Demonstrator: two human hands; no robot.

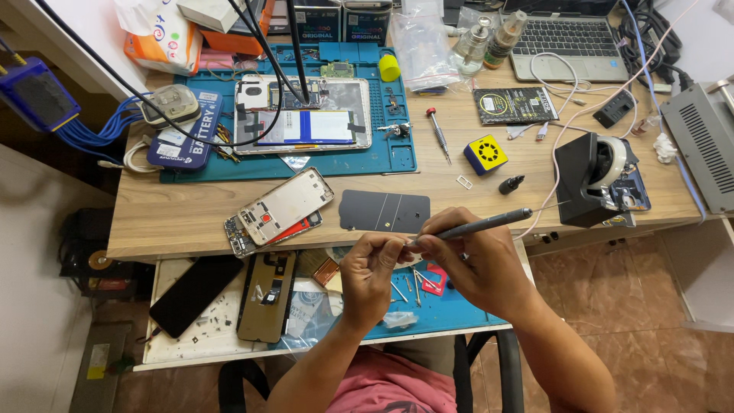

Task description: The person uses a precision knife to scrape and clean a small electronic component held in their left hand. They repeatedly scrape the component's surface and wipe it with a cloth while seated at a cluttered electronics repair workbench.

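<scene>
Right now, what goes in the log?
left hand: pinching something too small to identify | right hand: gripping grey pen-shaped tool | over open drawer

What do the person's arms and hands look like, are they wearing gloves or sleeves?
No gloves. Both the left hand and the right hand are bare, and both forearms are bare too, with no sleeves reaching them. There is no watch or bracelet on either wrist. A small ring seems to sit on one finger of the right hand. A pink shirt shows below.
</scene>
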